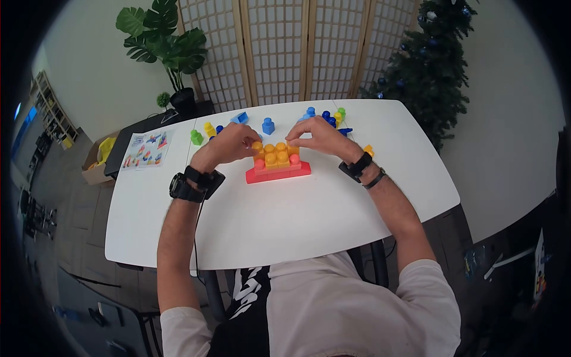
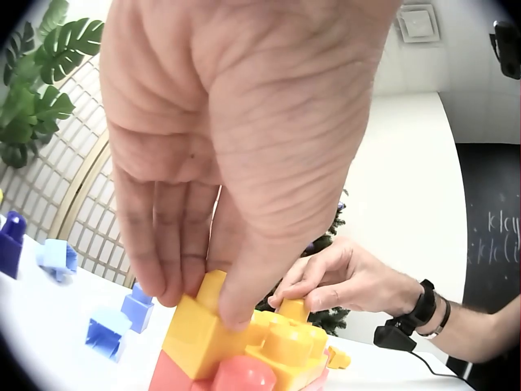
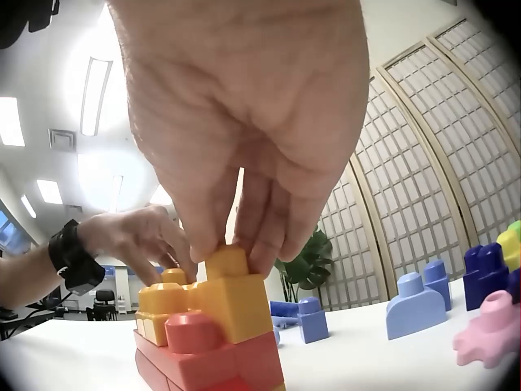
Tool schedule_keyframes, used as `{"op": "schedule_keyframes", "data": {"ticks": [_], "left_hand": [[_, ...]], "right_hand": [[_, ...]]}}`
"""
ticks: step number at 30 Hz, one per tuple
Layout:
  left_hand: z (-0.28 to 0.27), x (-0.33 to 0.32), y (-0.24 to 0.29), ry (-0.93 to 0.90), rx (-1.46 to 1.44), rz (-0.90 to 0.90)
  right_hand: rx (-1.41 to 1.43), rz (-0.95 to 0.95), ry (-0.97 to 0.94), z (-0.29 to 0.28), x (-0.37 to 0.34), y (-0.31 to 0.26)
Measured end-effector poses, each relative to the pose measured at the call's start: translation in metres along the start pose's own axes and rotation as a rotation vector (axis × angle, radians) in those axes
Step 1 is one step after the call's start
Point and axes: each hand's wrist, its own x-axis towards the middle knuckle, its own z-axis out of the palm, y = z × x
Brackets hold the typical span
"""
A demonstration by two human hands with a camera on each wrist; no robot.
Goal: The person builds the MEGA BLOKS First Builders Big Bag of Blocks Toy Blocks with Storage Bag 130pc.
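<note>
A built stack of toy building blocks stands on the table, with a red base (image 1: 278, 174) and yellow-orange blocks (image 1: 277, 159) on top. At its left end my left hand (image 1: 231, 144) pinches the stud of a yellow block (image 2: 191, 336) between thumb and fingers. My right hand (image 1: 319, 137) pinches the stud of another yellow block (image 3: 238, 306) at the right end. Both pinched blocks sit on the red layer. A red stud (image 3: 194, 332) shows in front of the right one.
Loose blocks lie along the far side of the white table (image 1: 285, 226): a light blue block (image 1: 268, 126), a green block (image 1: 196, 137) and several more. By my right wrist is a small yellow piece (image 1: 369, 150). A printed picture sheet (image 1: 147, 150) lies at the left.
</note>
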Motion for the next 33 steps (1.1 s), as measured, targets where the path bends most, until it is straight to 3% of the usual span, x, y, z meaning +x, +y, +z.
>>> {"op": "schedule_keyframes", "data": {"ticks": [6, 8, 9, 11, 15, 21, 33], "left_hand": [[0.002, -0.005, -0.01, 0.005, -0.13, -0.031], [0.0, -0.01, -0.007, 0.007, -0.133, -0.03], [0.0, -0.013, -0.007, 0.008, -0.143, -0.037], [-0.001, -0.018, -0.011, 0.029, -0.135, -0.035], [-0.018, -0.036, -0.019, 0.194, -0.125, -0.022], [-0.031, -0.055, -0.031, 0.178, -0.141, -0.093], [-0.024, -0.05, -0.023, 0.198, -0.159, -0.042]], "right_hand": [[-0.066, -0.011, 0.021, 0.0, -0.007, -0.007], [-0.048, -0.054, 0.215, -0.008, -0.017, -0.012], [-0.05, -0.054, 0.216, -0.017, -0.023, -0.012], [0.06, 0.184, 0.227, -0.04, -0.044, -0.008], [-0.329, 0.336, 0.025, -0.084, -0.103, 0.02], [-0.379, 0.336, 0.027, -0.078, -0.188, 0.065], [-0.504, 0.291, 0.243, -0.065, -0.147, 0.111]]}}
